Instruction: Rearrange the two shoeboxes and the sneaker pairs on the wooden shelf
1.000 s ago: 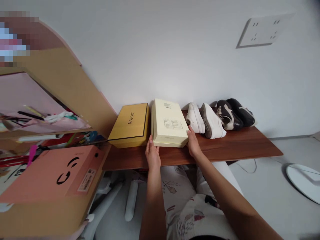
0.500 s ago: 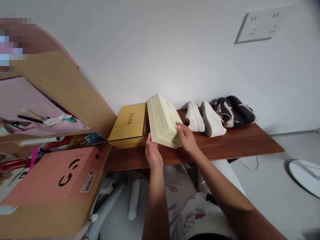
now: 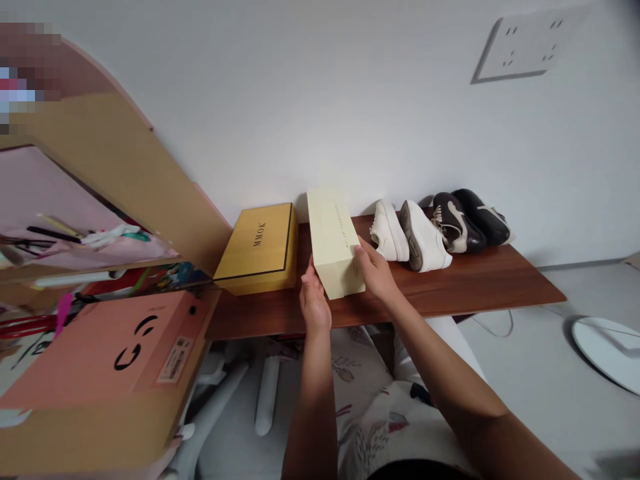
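Note:
Between my two hands is a pale yellow cardboard box (image 3: 333, 233) with small dark print, turned onto a narrow side. My left hand (image 3: 316, 303) supports its lower left edge, some fingers hidden behind it. On the near right side, my right hand (image 3: 376, 269) grips the box with the thumb on its face. Left of it, a yellow MMOK box (image 3: 260, 243) with a black rim line lies flat on the brown wooden board (image 3: 435, 300). Just right of my right hand stand white sneakers (image 3: 423, 237), one tilted with its sole showing.
Dark shoes (image 3: 470, 223) stand at the board's right, against the wall. A pink box (image 3: 115, 353) sits on a cluttered shelf unit at left. A wall socket plate (image 3: 535, 43) is at upper right, and a white round base (image 3: 610, 350) stands on the floor.
The pale yellow box has been rotated in my hands, so its narrow side now faces up. It has shifted slightly right, widening the gap to the MMOK box.

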{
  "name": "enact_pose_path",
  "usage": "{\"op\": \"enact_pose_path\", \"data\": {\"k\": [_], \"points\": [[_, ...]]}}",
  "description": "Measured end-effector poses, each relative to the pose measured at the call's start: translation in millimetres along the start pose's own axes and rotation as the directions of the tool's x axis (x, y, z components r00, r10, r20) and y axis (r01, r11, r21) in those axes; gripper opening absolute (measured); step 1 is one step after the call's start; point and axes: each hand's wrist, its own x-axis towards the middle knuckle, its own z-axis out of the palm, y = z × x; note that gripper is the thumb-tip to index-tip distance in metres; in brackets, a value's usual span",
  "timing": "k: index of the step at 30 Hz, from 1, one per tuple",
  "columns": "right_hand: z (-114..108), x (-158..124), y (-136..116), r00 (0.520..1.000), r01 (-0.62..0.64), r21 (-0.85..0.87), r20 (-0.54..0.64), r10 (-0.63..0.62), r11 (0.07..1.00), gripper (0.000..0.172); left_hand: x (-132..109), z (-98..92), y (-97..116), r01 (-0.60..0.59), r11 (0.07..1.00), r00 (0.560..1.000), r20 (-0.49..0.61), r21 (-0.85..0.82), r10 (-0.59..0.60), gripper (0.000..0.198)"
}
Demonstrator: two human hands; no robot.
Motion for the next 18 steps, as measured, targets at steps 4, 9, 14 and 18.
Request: {"op": "enact_pose_path", "data": {"k": [4,9,14,18], "points": [[-2,-1,6,1.0,0.002,0.032,-0.011,-0.002,0.999,0.065,2,-2.0,-9,0.007,1.0,1.0,-0.012,0.028,-0.006,0.075],[-13,3,12,0.999,0.053,0.065,0.006,-0.053,0.997,0.064,3,-16.0,-27,0.137,0.989,0.989,-0.067,0.049,-0.133,0.065],[-34,6,28,0.997,-0.067,0.19,-0.025,0.073,0.98,0.066,4,-22.6,-47,0.263,0.965,0.955,-0.145,0.022,-0.257,0.041],[-45,5,38,0.989,-0.084,0.28,-0.092,0.114,0.956,0.07,8,-16.3,-50,0.463,0.864,0.854,-0.164,-0.197,-0.494,0.034]]}}
